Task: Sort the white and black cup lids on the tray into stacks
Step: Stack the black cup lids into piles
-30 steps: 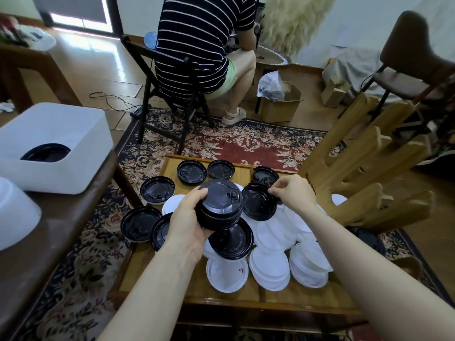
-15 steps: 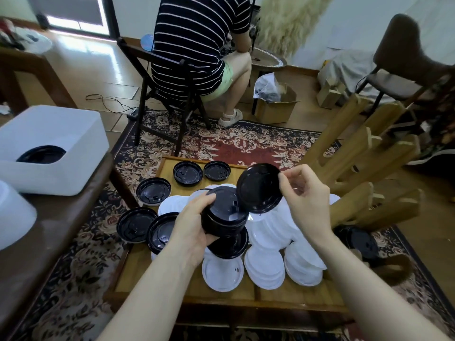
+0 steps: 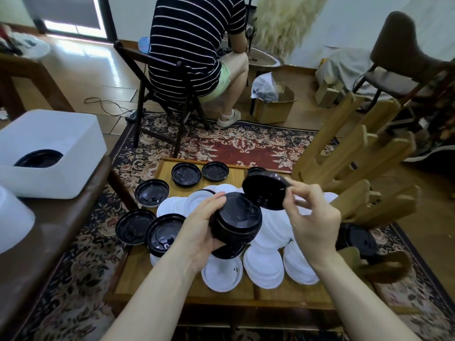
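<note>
My left hand grips a stack of black lids held above the wooden tray. My right hand pinches a single black lid by its rim, tilted just above and to the right of the stack. Under my hands lies a heap of white lids on the tray. Loose black lids lie upside down at the tray's left and far side. One more black lid lies at the right, partly hidden.
A wooden rack leans at the tray's right. A white bin with a black lid inside stands on the dark table at left. A person in a striped shirt sits on a chair beyond the patterned rug.
My right hand lifted a black lid off the tray and has brought it up beside the stack. My left hand holds the stack slightly higher and more tilted.
</note>
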A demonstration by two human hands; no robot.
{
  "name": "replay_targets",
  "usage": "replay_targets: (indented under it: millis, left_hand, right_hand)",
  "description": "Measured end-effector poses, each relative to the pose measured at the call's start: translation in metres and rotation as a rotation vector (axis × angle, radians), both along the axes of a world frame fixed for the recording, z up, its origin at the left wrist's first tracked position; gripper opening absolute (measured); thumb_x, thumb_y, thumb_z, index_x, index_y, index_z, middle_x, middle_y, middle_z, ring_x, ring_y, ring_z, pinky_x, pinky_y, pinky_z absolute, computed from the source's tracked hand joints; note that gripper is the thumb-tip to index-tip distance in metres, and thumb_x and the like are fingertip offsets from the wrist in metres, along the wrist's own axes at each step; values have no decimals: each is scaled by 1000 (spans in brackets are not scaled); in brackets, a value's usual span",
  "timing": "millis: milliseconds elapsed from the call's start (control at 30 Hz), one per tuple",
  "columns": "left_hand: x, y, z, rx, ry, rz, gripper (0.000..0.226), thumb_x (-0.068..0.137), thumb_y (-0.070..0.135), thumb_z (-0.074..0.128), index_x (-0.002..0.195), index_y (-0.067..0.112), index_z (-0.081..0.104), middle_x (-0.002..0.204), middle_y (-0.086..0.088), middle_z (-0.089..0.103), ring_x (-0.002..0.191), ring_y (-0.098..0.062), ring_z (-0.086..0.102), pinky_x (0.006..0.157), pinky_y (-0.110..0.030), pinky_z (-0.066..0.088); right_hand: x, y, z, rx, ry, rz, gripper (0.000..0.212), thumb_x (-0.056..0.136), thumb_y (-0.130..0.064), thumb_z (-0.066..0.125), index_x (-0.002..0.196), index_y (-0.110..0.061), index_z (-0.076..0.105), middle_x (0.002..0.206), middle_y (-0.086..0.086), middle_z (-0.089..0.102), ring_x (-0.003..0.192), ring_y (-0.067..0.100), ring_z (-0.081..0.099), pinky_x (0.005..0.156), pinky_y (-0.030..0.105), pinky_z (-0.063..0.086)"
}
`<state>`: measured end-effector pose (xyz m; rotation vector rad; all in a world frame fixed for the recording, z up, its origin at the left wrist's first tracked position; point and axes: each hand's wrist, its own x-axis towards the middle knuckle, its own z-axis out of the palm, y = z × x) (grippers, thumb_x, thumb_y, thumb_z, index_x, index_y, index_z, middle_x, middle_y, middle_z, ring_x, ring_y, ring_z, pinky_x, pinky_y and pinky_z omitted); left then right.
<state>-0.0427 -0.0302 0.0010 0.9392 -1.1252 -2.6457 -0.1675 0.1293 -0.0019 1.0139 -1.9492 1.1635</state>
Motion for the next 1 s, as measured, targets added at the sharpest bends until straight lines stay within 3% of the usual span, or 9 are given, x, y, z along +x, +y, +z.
replay_targets:
  millis: [67, 167, 300, 467, 567, 633, 767, 867, 1000]
  left_hand:
    - [0, 1, 0, -13, 9, 7, 39, 96, 30, 60, 132, 17, 63, 125, -8, 71, 118, -27, 65, 105, -49, 49]
    - [0, 2, 2, -31, 15, 30, 38, 97, 31, 58, 130, 14, 65, 122, -12, 71, 117, -30, 66, 104, -49, 49]
    - [3, -1, 3, -10, 8, 62, 35, 99, 34, 55, 120, 11, 71, 116, -15, 73, 109, -30, 68, 93, -45, 55]
    - [5, -2, 3, -19, 30, 39, 42, 93, 48, 58, 110, 13, 74, 106, -10, 76, 94, -24, 72, 81, -38, 56]
    - [5, -1, 4, -81, 69, 10, 50, 83, 42, 68, 123, 13, 66, 114, -10, 74, 93, -21, 71, 77, -35, 57]
    - [4, -1, 3, -93, 84, 36, 44, 83, 28, 70, 125, 14, 64, 104, -6, 74, 84, -17, 71, 68, -31, 58]
    - [3, 1, 5, -65, 99, 61, 35, 90, 12, 65, 124, 14, 63, 99, -6, 75, 80, -18, 73, 65, -30, 59]
    - [2, 2, 3, -56, 126, 62, 44, 87, 11, 68, 130, 13, 59, 104, -9, 75, 84, -21, 74, 66, -31, 61]
    - [3, 1, 0, -113, 133, 27, 60, 71, 14, 75, 129, 20, 62, 112, -6, 75, 91, -21, 74, 75, -34, 60]
  right_hand:
    - [5, -2, -2, 79, 103, 116, 11, 91, -10, 63, 84, -3, 67, 105, 3, 73, 84, 15, 72, 67, 29, 60]
    - [16, -6, -2, 140, 191, 250, 4, 89, -10, 67, 92, -9, 64, 106, 2, 72, 93, 14, 70, 75, 22, 57]
    - [24, -8, -9, 222, 235, 358, 19, 87, -8, 71, 103, -12, 60, 108, 10, 71, 100, 19, 67, 81, 30, 56]
    - [25, -10, -20, 335, 193, 435, 24, 88, -10, 69, 109, -16, 60, 114, 6, 67, 113, 21, 62, 86, 36, 51]
    - [28, -12, -20, 319, 76, 509, 27, 89, -8, 69, 113, -14, 61, 120, 6, 64, 122, 20, 57, 95, 37, 50]
    - [33, -13, -17, 276, -26, 540, 30, 89, -10, 68, 118, -13, 61, 126, 5, 61, 126, 19, 54, 102, 36, 47]
    - [39, -13, -15, 207, -549, 525, 56, 86, -32, 71, 137, -22, 49, 147, -5, 46, 140, 16, 40, 113, 37, 36]
    - [39, -12, -13, 150, -931, 629, 58, 87, -36, 68, 139, -39, 43, 142, -19, 48, 133, 11, 47, 108, 42, 44]
    - [37, -9, -11, 161, -997, 684, 60, 88, -29, 69, 140, -41, 42, 142, -19, 48, 128, 13, 52, 98, 36, 51]
